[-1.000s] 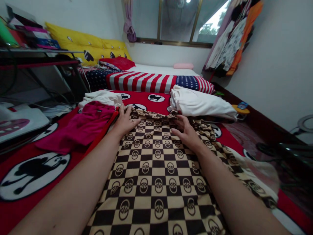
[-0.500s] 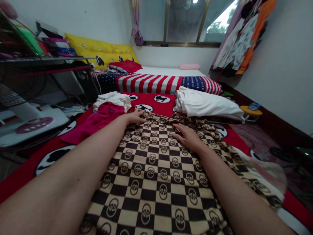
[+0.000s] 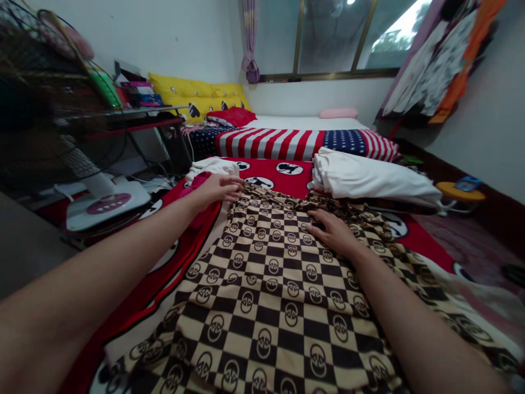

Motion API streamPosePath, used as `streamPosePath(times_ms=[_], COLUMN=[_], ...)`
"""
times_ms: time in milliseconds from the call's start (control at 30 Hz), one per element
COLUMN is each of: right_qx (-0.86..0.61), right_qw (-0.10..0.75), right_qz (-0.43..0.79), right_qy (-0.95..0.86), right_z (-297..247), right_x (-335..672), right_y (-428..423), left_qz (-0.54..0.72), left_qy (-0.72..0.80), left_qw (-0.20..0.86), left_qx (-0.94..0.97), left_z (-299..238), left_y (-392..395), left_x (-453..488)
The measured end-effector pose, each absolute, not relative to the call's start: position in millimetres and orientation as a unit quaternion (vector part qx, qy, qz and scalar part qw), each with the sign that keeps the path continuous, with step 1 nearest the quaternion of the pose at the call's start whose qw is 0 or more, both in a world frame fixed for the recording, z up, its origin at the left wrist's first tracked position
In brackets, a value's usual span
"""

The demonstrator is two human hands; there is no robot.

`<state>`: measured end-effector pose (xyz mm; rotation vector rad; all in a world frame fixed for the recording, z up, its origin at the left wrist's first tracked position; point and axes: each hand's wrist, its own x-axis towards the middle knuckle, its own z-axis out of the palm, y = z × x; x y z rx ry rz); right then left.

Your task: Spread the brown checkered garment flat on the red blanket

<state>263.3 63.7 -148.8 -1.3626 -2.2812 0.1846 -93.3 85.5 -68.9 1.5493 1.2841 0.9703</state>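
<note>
A brown-and-beige checkered garment (image 3: 270,268) with a ring pattern lies spread before me, its far edge gathered. At its far left corner is my left hand (image 3: 217,190), fingers stretched out and fingertips at the edge. My right hand (image 3: 334,232) rests flat on the right part, fingers apart, beside the bunched cloth. A pale strip with red-and-black edging (image 3: 197,271) shows along the garment's left side. Beyond my left hand lie a white cloth (image 3: 215,165) and a magenta cloth (image 3: 197,183), the latter mostly hidden by my hand and forearm.
Red patterned bedding (image 3: 275,171) lies beneath everything. A folded white cloth (image 3: 373,178) sits at the far right, near an orange stool (image 3: 461,191). A fan base (image 3: 109,202) stands left, below a cluttered table (image 3: 139,117). Another bed (image 3: 287,143) is behind.
The view has turned left. My left hand has lifted from lying flat to the garment's corner, and pale edged cloth now shows along the left side. My right hand stays on the garment.
</note>
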Motion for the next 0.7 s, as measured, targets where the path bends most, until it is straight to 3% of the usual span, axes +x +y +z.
streamPosePath(times_ms=[200,333,500,700], right_qx=[-0.495,-0.496,-0.504,-0.541], right_qw=[0.242,0.284,0.303,0.196], right_qz=[0.077,0.108,0.111,0.142], right_qy=[-0.831,-0.814,-0.801,-0.806], right_z=[-148,-151,-154,-126], right_x=[264,266,265,254], right_y=[66,68,73,69], left_qz=[0.280,0.297,0.269,0.163], left_qy=[0.467,0.472,0.600,0.690], left_qw=[0.253,0.161,0.145,0.134], left_qx=[0.799,0.815,0.739,0.692], left_z=[-89,-100,-104,-100], left_y=[8,-25,-45,-51], left_x=[-106,-128,-142,-138])
